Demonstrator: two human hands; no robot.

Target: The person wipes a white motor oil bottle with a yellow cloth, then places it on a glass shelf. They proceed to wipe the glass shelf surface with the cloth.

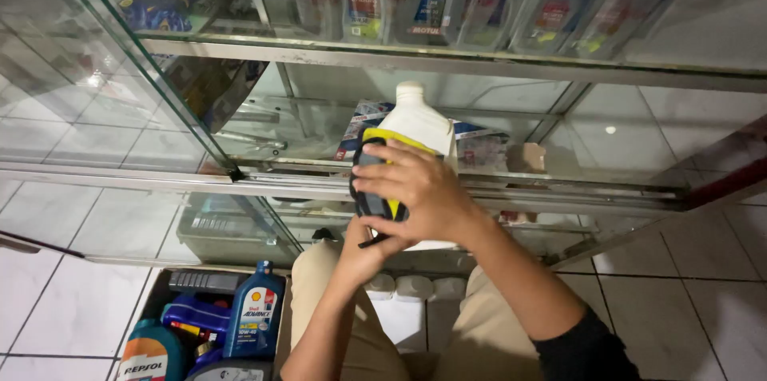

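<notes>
Bottle: white oil bottle (417, 121) with a yellow-and-dark label, upright, held in front of the glass cabinet (447, 61) at its middle shelf level.
Right hand: right hand (419, 193) laid across the bottle's front, fingers curled round the label, gripping it.
Left hand: left hand (363, 249) under the bottle's base, fingers closed against it; a thin dark thing, perhaps a pen, seems pinched there, but the view is too poor to be sure.
Below: more white bottles (414, 287) between the knees.
Lower left: box (192, 281) on the tiled floor holding a blue bottle (256, 309) and others.
Top shelf: row of packaged bottles behind glass.
</notes>
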